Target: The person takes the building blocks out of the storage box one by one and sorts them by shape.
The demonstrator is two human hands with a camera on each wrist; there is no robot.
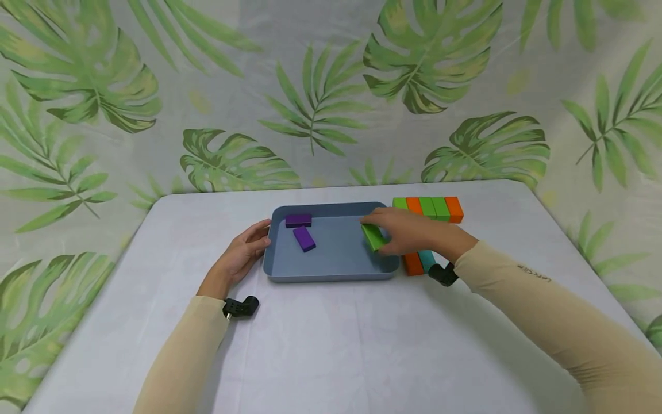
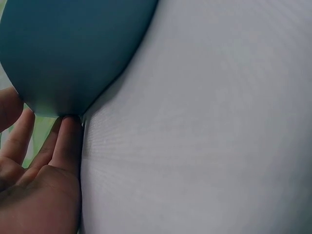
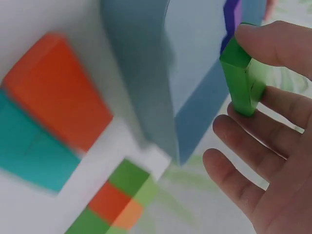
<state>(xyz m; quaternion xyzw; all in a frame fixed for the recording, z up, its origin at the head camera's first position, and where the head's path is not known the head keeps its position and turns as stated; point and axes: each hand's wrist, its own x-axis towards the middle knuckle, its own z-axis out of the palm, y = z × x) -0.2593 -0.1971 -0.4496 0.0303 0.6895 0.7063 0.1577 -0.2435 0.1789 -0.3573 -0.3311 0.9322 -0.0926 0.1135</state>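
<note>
A blue-grey tray (image 1: 331,261) lies on the white table. Inside its left half are two purple blocks, one (image 1: 298,221) along the back wall and another (image 1: 304,238) set at an angle. At the tray's left end, my left hand (image 1: 235,257) touches the outer wall with fairly straight fingers (image 2: 66,144). My right hand (image 1: 416,230) pinches a green block (image 1: 373,237) between thumb and fingers over the tray's right part. The right wrist view shows that green block (image 3: 243,80) held tilted, with the lower fingers spread and off it.
Right of the tray, a row of green and orange blocks (image 1: 434,207) stands toward the back. Nearer, an orange block (image 1: 413,264) and a teal block (image 1: 427,260) sit side by side, partly under my right hand. A leaf-patterned cloth (image 1: 331,115) hangs behind the table.
</note>
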